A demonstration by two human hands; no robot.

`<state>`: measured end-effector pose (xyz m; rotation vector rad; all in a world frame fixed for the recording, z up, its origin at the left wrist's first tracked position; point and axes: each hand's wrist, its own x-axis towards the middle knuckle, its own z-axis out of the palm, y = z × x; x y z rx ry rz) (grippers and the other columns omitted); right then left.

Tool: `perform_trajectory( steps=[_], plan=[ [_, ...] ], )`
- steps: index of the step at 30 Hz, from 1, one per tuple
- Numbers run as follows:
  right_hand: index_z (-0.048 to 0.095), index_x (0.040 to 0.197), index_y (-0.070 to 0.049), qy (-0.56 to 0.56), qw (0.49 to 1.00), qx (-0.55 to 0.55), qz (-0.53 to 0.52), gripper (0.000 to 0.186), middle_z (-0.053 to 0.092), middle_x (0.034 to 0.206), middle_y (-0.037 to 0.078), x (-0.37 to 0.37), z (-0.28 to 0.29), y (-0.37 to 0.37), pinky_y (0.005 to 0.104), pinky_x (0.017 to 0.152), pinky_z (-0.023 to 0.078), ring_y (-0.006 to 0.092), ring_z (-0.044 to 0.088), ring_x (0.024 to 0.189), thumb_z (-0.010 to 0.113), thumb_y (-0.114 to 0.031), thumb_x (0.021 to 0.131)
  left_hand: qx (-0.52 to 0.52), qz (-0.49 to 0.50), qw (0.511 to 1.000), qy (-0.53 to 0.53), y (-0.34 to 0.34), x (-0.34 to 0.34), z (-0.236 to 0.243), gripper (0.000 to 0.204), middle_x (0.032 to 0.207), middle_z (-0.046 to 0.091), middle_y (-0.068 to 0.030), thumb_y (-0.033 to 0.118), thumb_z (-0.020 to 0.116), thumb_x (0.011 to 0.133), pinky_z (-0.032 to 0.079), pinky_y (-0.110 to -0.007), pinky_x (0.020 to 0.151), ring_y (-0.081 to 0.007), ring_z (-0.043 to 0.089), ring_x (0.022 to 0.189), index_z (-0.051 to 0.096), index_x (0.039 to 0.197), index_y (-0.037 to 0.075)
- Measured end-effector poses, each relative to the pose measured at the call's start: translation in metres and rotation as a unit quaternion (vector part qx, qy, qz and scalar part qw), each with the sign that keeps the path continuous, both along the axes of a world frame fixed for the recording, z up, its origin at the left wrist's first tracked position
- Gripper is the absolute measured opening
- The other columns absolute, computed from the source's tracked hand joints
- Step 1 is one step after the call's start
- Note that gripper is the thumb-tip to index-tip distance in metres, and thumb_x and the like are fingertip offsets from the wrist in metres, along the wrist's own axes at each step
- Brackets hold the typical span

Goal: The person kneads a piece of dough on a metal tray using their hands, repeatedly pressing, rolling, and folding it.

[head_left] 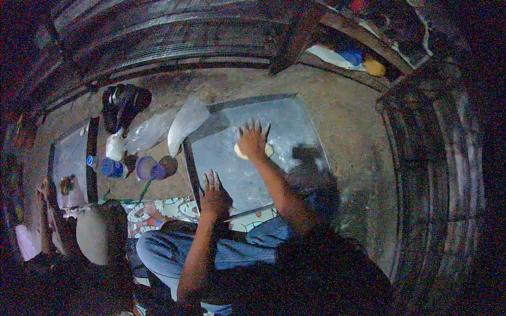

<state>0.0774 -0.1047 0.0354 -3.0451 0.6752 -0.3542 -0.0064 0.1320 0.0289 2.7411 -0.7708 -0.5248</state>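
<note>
A flat, pale, dough-like round (243,151) lies on a floured grey board (221,184). My right hand (253,139) is spread flat over it, palm down, covering much of it. My left hand (213,196) rests on the board's near-left part, fingers stretched out, holding nothing. A dark shadow falls on the right side of the board. Just beyond the board's left corner lie a white sheet (185,124) and crumpled clear plastic (147,131).
A dark bundle (124,105), white bag (115,145), blue container (112,167) and purple tub (147,167) stand left. A second board (71,150) lies beside a co-worker (63,274) at lower left. A patterned mat (174,205) is underneath. Dark corrugated panels (432,174) bound the right.
</note>
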Motion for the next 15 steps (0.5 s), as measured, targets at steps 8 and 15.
perform_trajectory(
  steps=[8, 15],
  plan=[
    [0.048, 0.144, -0.012, -0.012, 0.997, 0.011, 0.078, 0.062, 0.031, 0.154, 0.026, -0.13, 0.01, 0.038, 0.0686, 0.11, 0.022, 0.0487, 0.028, 0.142, 0.056, -0.048, 0.094, 0.015, -0.045, 0.997, -0.065, 0.007, 0.005, -0.027, 0.107, 0.165, 0.008, -0.0156, 0.042, 0.07, 0.076, 0.021, -0.06, 0.117, -0.0365, 0.01, 0.152, 0.012, 0.157, 0.003],
    [0.041, 0.149, -0.023, 0.071, 0.983, 0.102, 0.132, 0.069, 0.02, 0.159, 0.024, -0.237, 0.009, 0.053, 0.0674, 0.112, 0.021, 0.0498, 0.027, 0.141, 0.065, -0.046, 0.089, 0.014, -0.026, 0.999, -0.041, 0.004, 0.002, -0.015, 0.1, 0.165, 0.008, -0.0154, 0.038, 0.066, 0.081, 0.025, -0.056, 0.117, -0.0359, 0.012, 0.152, 0.012, 0.157, 0.003]
  ],
)
